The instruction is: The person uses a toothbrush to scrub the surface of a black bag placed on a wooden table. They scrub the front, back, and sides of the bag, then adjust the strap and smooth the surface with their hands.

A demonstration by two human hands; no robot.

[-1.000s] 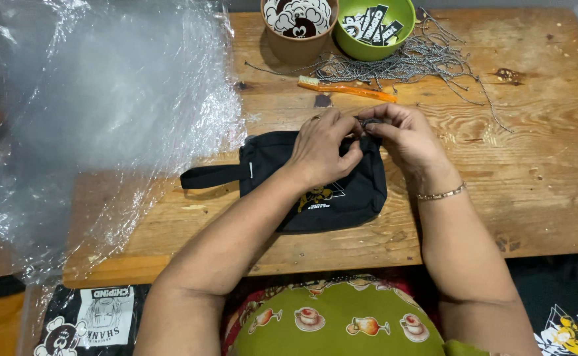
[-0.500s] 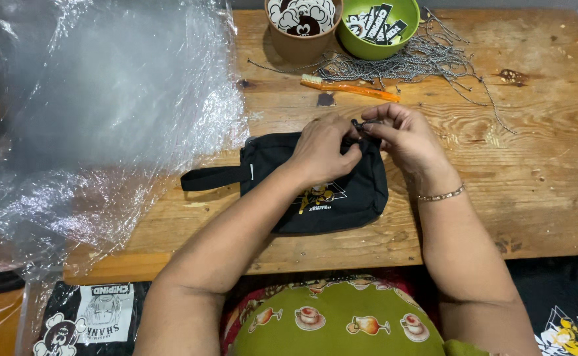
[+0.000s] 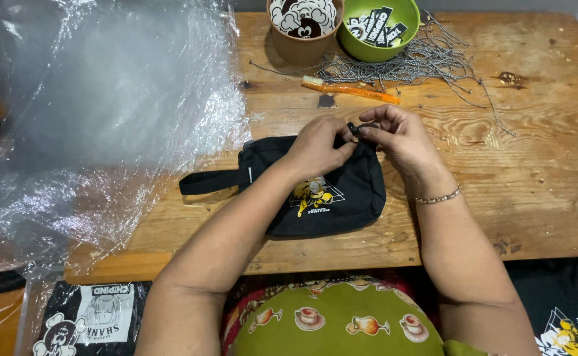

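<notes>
Nearest the camera, below the table's front edge, a green garment with printed cups and pears (image 3: 342,323) covers the person's lap, with black printed cloth (image 3: 84,320) to the left and more at the far right. Both forearms cross the near edge of the wooden table (image 3: 540,198). A black zip pouch (image 3: 332,198) with a yellow print lies flat just inside that edge, near the middle, its wrist strap (image 3: 213,181) stretched out to the left. The left hand (image 3: 319,148) rests on the pouch's upper edge, fingers curled together and pinching at the top seam. The right hand (image 3: 401,138), a thin bracelet (image 3: 439,196) on its wrist, meets it there; thumb and forefinger pinch a small black zipper pull (image 3: 355,128), the other fingers bent close.

To the right of the pouch the tabletop lies bare up to its right edge. To the left, a big crumpled sheet of clear plastic (image 3: 111,112) covers the table's left end and hangs over its edge.

Beyond the hands lie an orange toothbrush (image 3: 352,89) and a tangle of grey cords (image 3: 421,62). At the far edge stand a brown cup (image 3: 302,49) holding round black-and-white patches, and just right of it a green bowl (image 3: 408,33) holding black strip labels.
</notes>
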